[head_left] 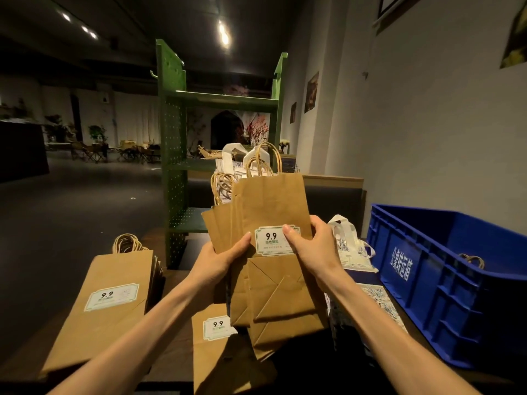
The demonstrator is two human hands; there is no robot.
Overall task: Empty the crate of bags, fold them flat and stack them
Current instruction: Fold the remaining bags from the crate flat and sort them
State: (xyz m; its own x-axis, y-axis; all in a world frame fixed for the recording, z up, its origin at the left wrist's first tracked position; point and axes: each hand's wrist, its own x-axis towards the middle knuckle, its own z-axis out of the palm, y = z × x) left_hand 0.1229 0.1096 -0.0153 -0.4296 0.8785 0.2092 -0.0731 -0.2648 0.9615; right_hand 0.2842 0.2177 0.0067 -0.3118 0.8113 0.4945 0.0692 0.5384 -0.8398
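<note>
I hold up a bunch of flat brown paper bags [271,206] with twine handles, fanned upright over the table. My left hand [219,259] grips them at the left edge and my right hand [315,246] at the right, both thumbs on the front bag near its white 9.9 label. White printed fabric bags show behind the bunch. A stack of folded brown bags [105,306] lies flat at the left, and one more brown bag [216,349] lies below my hands. The blue crate [427,269] stands at the right, a twine handle [472,259] poking up inside it.
White printed tote bags [349,246] lie between my hands and the crate. A green pegboard shelf [176,155] stands behind the table. A grey wall runs along the right. Dark open floor stretches to the left.
</note>
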